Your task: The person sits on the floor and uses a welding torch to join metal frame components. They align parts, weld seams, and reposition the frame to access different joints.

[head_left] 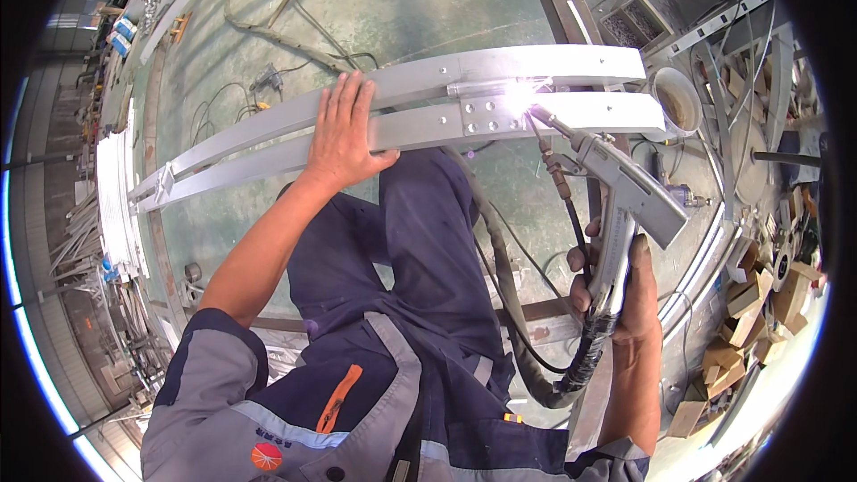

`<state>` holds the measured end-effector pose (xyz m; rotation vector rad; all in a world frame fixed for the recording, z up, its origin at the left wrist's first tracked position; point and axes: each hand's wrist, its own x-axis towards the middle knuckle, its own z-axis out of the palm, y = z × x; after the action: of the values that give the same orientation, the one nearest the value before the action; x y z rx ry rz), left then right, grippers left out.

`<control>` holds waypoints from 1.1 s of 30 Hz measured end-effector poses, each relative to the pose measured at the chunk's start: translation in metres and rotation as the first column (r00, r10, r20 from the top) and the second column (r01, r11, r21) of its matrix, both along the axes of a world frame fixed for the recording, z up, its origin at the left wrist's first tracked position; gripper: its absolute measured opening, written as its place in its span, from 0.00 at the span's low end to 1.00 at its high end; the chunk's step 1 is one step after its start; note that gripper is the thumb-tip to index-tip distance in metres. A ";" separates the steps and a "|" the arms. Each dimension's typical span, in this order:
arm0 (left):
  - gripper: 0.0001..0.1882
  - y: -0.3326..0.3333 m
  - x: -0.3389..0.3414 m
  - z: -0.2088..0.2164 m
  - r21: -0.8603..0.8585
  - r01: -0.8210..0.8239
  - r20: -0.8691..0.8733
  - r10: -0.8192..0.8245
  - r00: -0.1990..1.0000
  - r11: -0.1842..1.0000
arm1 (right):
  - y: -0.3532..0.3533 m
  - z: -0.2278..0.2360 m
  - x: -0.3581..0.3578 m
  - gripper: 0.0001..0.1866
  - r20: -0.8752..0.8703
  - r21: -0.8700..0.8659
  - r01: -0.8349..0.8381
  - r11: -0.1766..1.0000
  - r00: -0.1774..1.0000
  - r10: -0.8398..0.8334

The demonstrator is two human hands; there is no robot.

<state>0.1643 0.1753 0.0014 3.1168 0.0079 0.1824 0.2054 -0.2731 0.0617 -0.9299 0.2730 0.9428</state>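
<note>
My right hand is wrapped round the grip of a grey welding gun. The gun's tip points up and left at a bright arc between two parallel pale metal rails. Glare hides the exact spot where the tip meets the metal. My left hand lies flat across the far rail and the near rail, fingers stretched out and thumb to the right. A small plate with several holes sits on the near rail, just left of the arc.
A thick hose runs from the gun past my legs. A round pale container stands by the rails' right end. Cardboard boxes crowd the right side. A power tool and cables lie on the green floor; metal lengths lie at left.
</note>
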 end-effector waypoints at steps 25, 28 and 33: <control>0.62 0.000 0.001 0.000 0.013 -0.014 -0.026 0.014 1.000 1.000 | -0.015 0.003 -0.019 0.42 0.036 -0.045 -0.009 0.999 0.999 0.011; 0.61 0.001 0.000 -0.001 0.017 -0.010 -0.023 0.010 1.000 1.000 | -0.016 0.003 -0.021 0.42 0.047 -0.050 -0.015 0.999 0.999 0.017; 0.61 0.001 0.001 -0.001 0.012 -0.008 -0.019 0.008 1.000 1.000 | -0.018 0.003 -0.027 0.44 0.066 -0.057 -0.014 0.998 0.998 0.018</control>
<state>0.1656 0.1765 0.0008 3.1308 0.0191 0.1533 0.1785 -0.2908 0.0647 -1.0150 0.2371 0.9214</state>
